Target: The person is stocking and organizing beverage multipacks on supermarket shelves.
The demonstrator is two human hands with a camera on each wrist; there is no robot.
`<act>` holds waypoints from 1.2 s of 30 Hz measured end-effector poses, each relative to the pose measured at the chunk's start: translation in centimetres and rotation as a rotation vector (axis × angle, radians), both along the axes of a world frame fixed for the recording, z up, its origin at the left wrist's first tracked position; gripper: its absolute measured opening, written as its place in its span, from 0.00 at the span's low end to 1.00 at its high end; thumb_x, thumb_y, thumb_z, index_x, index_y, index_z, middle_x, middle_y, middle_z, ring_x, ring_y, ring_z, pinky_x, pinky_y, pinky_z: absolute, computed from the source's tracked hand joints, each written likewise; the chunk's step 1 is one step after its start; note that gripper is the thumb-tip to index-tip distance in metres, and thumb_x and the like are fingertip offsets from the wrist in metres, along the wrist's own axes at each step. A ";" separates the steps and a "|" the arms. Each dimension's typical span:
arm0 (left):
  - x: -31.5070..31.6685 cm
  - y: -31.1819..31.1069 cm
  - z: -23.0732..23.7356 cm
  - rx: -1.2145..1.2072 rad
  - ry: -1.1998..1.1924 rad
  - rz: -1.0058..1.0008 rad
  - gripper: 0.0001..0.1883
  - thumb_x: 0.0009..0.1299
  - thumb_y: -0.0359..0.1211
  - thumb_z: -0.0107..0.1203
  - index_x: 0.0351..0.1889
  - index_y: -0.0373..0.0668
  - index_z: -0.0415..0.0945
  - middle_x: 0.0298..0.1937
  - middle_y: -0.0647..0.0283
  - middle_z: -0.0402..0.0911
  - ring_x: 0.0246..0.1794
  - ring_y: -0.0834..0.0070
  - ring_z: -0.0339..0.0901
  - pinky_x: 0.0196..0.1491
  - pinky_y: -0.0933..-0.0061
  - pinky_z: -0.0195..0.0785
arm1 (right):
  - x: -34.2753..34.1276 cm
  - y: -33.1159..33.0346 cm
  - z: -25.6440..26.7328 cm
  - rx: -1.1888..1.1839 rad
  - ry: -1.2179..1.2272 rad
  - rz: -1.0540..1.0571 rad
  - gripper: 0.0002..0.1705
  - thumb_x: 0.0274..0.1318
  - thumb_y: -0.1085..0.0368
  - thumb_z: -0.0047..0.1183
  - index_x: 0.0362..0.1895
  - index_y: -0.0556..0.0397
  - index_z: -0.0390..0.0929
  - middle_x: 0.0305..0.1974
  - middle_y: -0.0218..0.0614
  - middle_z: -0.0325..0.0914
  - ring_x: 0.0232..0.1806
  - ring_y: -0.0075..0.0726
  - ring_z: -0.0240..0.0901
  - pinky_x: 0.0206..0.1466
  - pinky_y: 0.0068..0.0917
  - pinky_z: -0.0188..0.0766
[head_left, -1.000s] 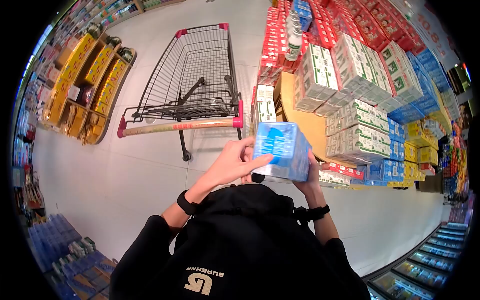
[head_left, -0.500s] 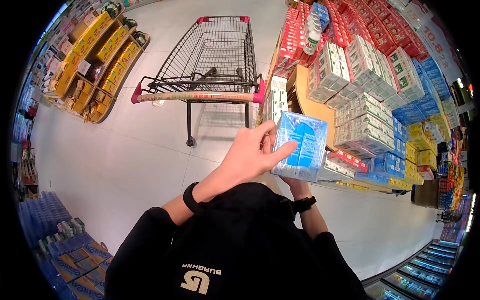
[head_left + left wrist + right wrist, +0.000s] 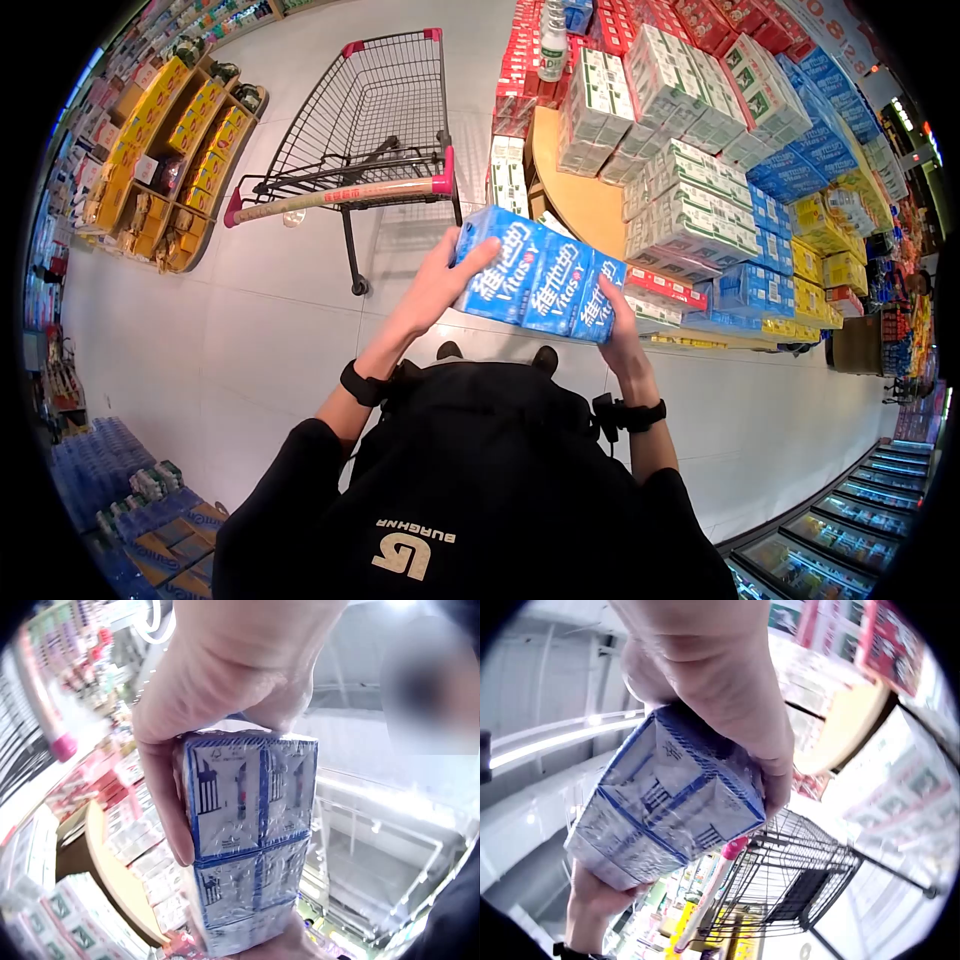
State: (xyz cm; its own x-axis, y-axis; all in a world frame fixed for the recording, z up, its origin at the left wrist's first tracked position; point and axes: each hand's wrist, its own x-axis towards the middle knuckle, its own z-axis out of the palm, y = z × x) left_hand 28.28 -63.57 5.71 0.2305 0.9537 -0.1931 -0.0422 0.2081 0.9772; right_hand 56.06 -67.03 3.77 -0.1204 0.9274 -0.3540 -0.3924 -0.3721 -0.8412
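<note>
A shrink-wrapped blue pack of Vitasoy drink cartons (image 3: 535, 277) is held up in front of the body, its lettered side facing up toward the head camera. My left hand (image 3: 437, 282) grips its left end, thumb over the lettered face. At the opposite end my right hand (image 3: 622, 330) holds on, thumb along the near corner. In the left wrist view the pack's underside (image 3: 247, 817) shows carton ends under clear film, with left fingers wrapped round one side. The right wrist view shows the right hand (image 3: 712, 682) curled over an end of the pack (image 3: 664, 799).
A wire shopping cart (image 3: 350, 130) with a pink-ended handle stands ahead to the left. To the right, a curved wooden display (image 3: 570, 190) bears stacked white-green, blue and yellow carton packs. Yellow-boxed shelving (image 3: 190, 150) stands far left, freezers (image 3: 830, 530) lower right.
The pack has turned from its end face to its long lettered side. My left hand has gone from touching its top to gripping its left end; the right hand now grips the right end.
</note>
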 end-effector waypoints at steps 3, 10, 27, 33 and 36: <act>2.2 0.6 -1.9 -0.211 -0.369 -0.021 0.36 0.70 0.55 0.53 0.65 0.34 0.65 0.57 0.50 0.78 0.48 0.62 0.82 0.50 0.62 0.78 | 2.2 0.0 4.1 0.129 -0.281 0.012 0.33 0.72 0.50 0.45 0.69 0.61 0.60 0.58 0.40 0.75 0.56 0.28 0.73 0.60 0.25 0.68; 7.5 -0.1 -2.6 -0.320 -0.714 0.004 0.38 0.71 0.58 0.46 0.67 0.37 0.63 0.58 0.49 0.77 0.50 0.54 0.82 0.40 0.35 0.81 | 6.2 -0.4 10.7 0.194 -0.543 0.098 0.37 0.70 0.53 0.52 0.70 0.64 0.54 0.55 0.48 0.74 0.52 0.31 0.75 0.57 0.27 0.70; 10.9 -1.8 2.1 0.175 -0.186 -0.128 0.54 0.41 0.29 0.80 0.69 0.39 0.62 0.59 0.61 0.76 0.61 0.71 0.72 0.65 0.67 0.64 | 16.0 0.3 11.1 1.171 -1.018 0.292 0.80 0.29 0.51 0.83 0.77 0.62 0.36 0.69 0.54 0.61 0.70 0.52 0.64 0.69 0.45 0.65; 11.7 0.1 5.4 0.663 -0.167 -0.196 0.54 0.37 0.35 0.82 0.65 0.42 0.61 0.62 0.59 0.69 0.64 0.69 0.69 0.67 0.64 0.62 | 17.9 1.2 9.6 1.369 -1.142 0.272 0.78 0.33 0.58 0.81 0.76 0.64 0.32 0.61 0.58 0.70 0.62 0.58 0.72 0.70 0.48 0.62; 12.0 0.0 6.5 0.699 -0.123 -0.164 0.50 0.40 0.42 0.82 0.59 0.44 0.63 0.57 0.55 0.69 0.60 0.64 0.68 0.64 0.59 0.65 | 17.6 1.5 10.6 1.425 -1.066 0.265 0.73 0.39 0.64 0.78 0.76 0.64 0.32 0.61 0.58 0.70 0.62 0.59 0.72 0.70 0.46 0.62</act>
State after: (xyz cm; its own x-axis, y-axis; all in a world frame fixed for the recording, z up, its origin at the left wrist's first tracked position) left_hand 40.28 -63.55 12.24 0.3621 0.7957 0.4855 -0.1824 -0.4502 0.8741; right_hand 73.61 -65.55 14.36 -0.5783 0.5521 0.6006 0.4194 0.8327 -0.3616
